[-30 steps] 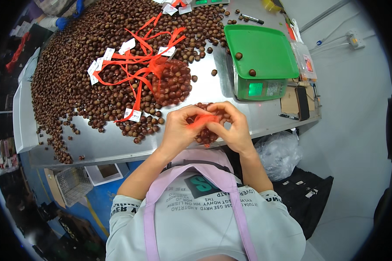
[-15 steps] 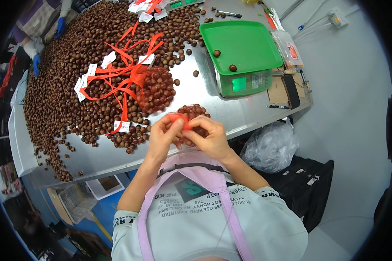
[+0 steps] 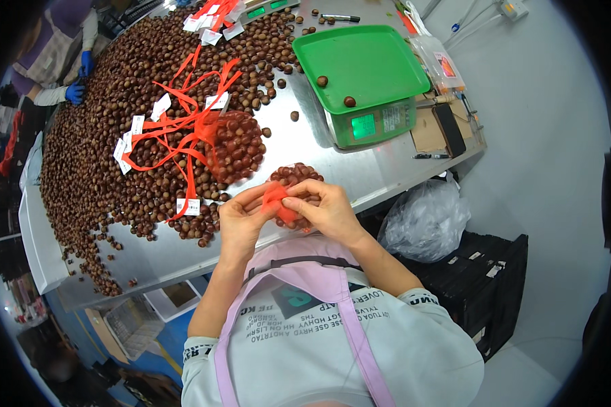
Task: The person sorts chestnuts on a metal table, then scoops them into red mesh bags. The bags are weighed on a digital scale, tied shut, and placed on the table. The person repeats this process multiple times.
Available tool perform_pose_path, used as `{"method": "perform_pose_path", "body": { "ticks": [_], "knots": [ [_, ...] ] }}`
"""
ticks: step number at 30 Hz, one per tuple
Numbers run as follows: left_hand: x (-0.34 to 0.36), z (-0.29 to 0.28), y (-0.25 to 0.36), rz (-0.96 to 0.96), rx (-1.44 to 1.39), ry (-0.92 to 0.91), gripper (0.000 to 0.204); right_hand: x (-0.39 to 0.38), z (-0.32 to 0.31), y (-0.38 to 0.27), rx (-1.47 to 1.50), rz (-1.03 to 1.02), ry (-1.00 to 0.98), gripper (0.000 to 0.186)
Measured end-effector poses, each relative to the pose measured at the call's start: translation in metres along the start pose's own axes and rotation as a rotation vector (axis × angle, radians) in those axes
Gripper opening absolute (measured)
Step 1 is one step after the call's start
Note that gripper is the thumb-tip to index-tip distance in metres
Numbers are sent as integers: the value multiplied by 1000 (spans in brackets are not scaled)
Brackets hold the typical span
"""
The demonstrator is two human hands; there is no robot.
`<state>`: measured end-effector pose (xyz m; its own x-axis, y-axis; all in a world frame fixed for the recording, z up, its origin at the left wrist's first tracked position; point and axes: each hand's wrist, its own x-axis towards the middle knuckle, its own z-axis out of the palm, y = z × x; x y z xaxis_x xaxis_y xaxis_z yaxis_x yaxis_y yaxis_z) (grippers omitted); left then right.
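With the fingers of my left hand (image 3: pixel 241 220) and my right hand (image 3: pixel 326 209) I pinch closed the top of a red net bag of brown chestnuts (image 3: pixel 293 183), which rests on the shiny metal surface (image 3: pixel 332 166) near its front edge, close to a green plastic scale (image 3: pixel 366 81).

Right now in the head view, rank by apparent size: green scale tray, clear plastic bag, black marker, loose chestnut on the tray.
1. Green scale tray
2. Crumpled clear plastic bag, lower beside the table, so depth may skew this
3. Black marker
4. Loose brown chestnut

Red net bag (image 3: pixel 278 198), green scale (image 3: pixel 370 71)
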<state>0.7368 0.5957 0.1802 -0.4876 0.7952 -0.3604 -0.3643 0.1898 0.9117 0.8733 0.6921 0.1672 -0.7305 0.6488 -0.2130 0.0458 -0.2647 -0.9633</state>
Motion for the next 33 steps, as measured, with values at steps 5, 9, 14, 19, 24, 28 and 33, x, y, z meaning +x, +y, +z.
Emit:
{"method": "perform_pose_path", "body": {
  "ticks": [5,9,14,19,24,28,33],
  "knots": [
    [-3,-1,-1,-51,-35,35,31,3,-8,9,84,-66,42,14],
    [1,-14,-12,-187,-195,28,25,7,-12,3,568,13,-8,17],
    [2,-11,-17,-250,-557,0,19,12,-11,13,805,79,-22,16],
    [4,-8,-19,-251,-642,-30,19,17,-21,23,691,46,-7,18],
    [7,-4,-27,-212,-746,6,26,33,-41,5,-296,-163,88,23],
    [3,1,-20,-185,-577,-63,21,100,-113,-22,-1169,-572,484,25],
    [2,-3,-19,-155,-514,-125,21,146,-152,-29,-1241,-221,186,24]
  ]
}}
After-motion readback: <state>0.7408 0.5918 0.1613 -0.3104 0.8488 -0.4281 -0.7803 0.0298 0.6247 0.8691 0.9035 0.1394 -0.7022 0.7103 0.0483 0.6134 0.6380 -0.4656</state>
